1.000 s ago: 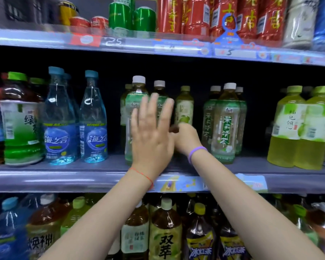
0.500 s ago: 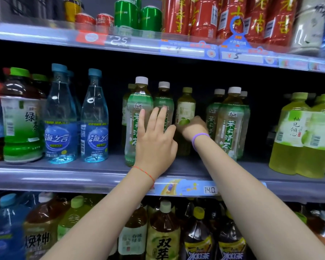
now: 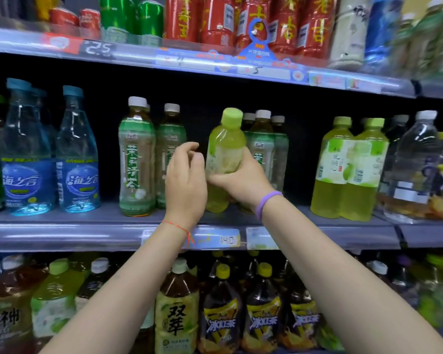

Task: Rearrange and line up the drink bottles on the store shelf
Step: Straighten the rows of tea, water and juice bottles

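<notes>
My right hand [image 3: 237, 178] grips a small yellow-green bottle [image 3: 224, 146] with a lime cap, tilted slightly, near the front of the middle shelf [image 3: 87, 233]. My left hand [image 3: 186, 178] hovers just left of it, fingers loosely curled, holding nothing. Two green-label tea bottles [image 3: 137, 159] with white caps stand to the left. More of the same tea bottles [image 3: 265, 144] stand behind the held bottle. Two larger yellow-green bottles [image 3: 348, 167] stand further right.
Blue water bottles [image 3: 76, 159] stand at the left of the middle shelf. Red and green cans [image 3: 215, 19] fill the top shelf. Large tea bottles [image 3: 179, 307] crowd the lower shelf. A clear bottle [image 3: 414, 164] stands at the far right. Price tags line the shelf edges.
My right hand has pulled the small yellow-green bottle forward from between the tea bottles. My left hand has drawn back from the left tea bottles and curled its fingers. The view shifted right.
</notes>
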Demonstrator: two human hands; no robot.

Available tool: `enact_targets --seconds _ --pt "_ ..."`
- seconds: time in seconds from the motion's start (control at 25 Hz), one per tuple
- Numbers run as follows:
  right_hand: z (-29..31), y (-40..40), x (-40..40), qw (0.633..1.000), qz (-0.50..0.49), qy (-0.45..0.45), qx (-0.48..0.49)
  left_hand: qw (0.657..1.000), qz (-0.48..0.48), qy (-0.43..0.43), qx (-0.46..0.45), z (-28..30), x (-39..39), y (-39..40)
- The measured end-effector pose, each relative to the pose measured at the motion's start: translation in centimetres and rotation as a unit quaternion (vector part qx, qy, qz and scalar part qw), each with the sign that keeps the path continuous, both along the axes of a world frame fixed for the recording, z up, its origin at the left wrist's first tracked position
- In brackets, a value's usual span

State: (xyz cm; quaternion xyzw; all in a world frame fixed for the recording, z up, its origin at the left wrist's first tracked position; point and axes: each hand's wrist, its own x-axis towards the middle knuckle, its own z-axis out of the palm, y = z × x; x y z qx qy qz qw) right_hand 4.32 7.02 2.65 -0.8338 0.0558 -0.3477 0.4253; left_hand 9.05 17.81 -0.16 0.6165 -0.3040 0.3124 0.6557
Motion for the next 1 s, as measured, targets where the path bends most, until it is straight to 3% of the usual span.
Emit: enact_targets --seconds 0.08,0.2,0.4,0.56,0.68,0.84,1.0 --pt "-1.0 -0.8 -1.3 0.999 0.04 -0.013 0.007 0.993 -0.069 0.085 -0.041 0.1 -0.3 -1.5" --pt "-1.4 -2.4 -4.2 0.997 0.043 -0.064 0.003 0.986 -0.077 0.146 -0.036 -0.1 -1.0 -4.0" --pt "1.1 -5.9 -8.7 0.979 0.019 -0.203 0.017 0.989 -0.05 0.136 -0.009 -0.1 -3.0 -8.2" --pt "1.8 -9.6 -10.4 0.975 -0.09 -0.197 -0.058 0.997 0.051 0.021 0.058 -0.7 -5.2 -11.2" --pt "1.5 -12.6 -10.3 0.972 -0.126 -0.181 -0.08 0.99 0.099 -0.003 0.102 -0.9 -6.4 -13.8" --pt "0.7 -15.0 -9.2 0.977 -0.142 -0.119 -0.102 0.982 0.117 0.063 0.133 -0.9 -6.2 -14.9" --pt "0.9 -15.2 -7.8 0.964 -0.196 -0.072 -0.162 0.946 0.159 0.163 0.229 -0.4 -5.0 -14.5"
